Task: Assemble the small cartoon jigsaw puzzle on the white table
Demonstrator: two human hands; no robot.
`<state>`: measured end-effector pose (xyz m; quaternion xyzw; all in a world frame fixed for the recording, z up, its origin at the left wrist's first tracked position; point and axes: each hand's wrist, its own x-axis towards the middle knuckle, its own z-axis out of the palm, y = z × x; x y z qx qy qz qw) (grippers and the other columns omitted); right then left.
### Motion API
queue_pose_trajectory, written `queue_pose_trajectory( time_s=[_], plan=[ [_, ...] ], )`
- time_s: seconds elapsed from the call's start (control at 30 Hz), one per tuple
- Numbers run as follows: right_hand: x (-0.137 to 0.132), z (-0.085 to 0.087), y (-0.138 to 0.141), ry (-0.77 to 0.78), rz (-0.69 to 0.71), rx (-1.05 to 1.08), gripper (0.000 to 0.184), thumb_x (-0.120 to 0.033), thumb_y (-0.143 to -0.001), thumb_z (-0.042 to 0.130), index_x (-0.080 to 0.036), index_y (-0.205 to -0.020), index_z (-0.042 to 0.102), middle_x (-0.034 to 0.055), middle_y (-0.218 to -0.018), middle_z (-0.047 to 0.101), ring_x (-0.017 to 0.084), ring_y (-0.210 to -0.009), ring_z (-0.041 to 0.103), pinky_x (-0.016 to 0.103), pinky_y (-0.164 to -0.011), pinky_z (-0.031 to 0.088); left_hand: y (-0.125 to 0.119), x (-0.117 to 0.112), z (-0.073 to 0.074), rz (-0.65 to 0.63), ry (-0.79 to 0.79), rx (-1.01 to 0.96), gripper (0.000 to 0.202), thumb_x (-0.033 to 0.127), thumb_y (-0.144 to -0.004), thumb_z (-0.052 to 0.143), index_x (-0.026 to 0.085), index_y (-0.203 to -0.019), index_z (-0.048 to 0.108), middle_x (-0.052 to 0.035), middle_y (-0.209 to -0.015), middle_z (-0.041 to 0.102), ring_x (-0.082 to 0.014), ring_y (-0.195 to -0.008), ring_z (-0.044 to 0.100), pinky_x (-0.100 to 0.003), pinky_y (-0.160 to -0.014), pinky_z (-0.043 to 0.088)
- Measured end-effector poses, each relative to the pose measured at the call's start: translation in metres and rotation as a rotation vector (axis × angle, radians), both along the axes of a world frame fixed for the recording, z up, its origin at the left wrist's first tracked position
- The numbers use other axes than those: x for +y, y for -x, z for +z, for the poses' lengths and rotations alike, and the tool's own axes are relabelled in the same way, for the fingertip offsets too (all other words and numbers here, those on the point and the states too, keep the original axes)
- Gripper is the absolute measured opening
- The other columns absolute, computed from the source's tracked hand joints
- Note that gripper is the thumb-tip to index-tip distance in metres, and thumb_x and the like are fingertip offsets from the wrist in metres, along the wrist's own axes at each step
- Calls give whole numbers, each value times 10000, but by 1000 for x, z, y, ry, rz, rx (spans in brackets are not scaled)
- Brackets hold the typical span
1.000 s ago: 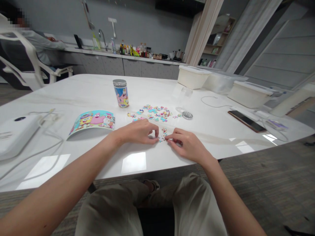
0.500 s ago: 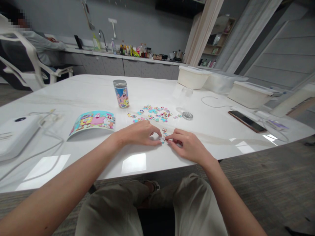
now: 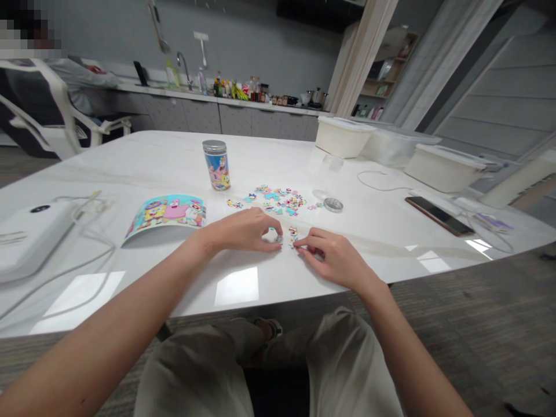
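Note:
My left hand (image 3: 249, 230) pinches a small puzzle piece (image 3: 278, 238) between thumb and forefinger, just above or on the white table (image 3: 382, 226). A short strip of joined puzzle pieces (image 3: 293, 233) lies a little to the right of it, with a gap between. The closed fingertips of my right hand (image 3: 330, 252) press on the strip's lower right side. Beyond both hands spreads a loose heap of colourful puzzle pieces (image 3: 282, 200). To the left lies a curled picture sheet (image 3: 169, 212) with cartoon figures.
A cartoon-printed jar (image 3: 217, 167) with a metal lid stands behind the heap. Right of it are a clear jar (image 3: 332, 164) and a loose metal lid (image 3: 333, 204). A phone (image 3: 438, 216), cables and storage boxes (image 3: 343, 138) sit at right, a white device (image 3: 35, 237) at left. A person sits far left.
My left hand has drawn slightly left, away from the strip, with a piece in its pinch. The gap between my hands is wider. My right hand stays at the strip.

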<state>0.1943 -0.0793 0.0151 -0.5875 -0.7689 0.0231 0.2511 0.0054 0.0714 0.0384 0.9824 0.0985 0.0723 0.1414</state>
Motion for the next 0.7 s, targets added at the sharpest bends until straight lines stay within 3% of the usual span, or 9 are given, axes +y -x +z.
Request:
queue_pose_trajectory(
  time_s=[0.13, 0.4, 0.7],
  plan=[
    [0, 0, 0, 6, -1, 1, 205, -222, -912, 525, -184, -985, 713, 31, -808, 611, 129, -692, 561, 265, -675, 435, 3, 5, 1, 14, 18, 36, 330, 413, -817, 618, 193, -1035, 731, 35, -521, 549, -101, -522, 478, -226, -624, 340],
    [0, 1, 1, 4, -2, 13, 195, -218, -903, 529, -187, -975, 708, 27, -786, 608, 126, -679, 548, 260, -661, 424, 1, -1, 3, 35, 119, 52, 283, 328, -804, 584, 178, -1004, 715, 52, -520, 528, -95, -514, 457, -230, -658, 360],
    [1, -1, 0, 3, 6, -6, 190, -205, -903, 534, -185, -992, 700, 17, -776, 597, 125, -683, 539, 258, -668, 407, -5, -9, -2, -16, 146, -53, 274, 312, -801, 578, 170, -996, 708, 89, -459, 428, -70, -450, 363, -197, -568, 330]
  ],
)
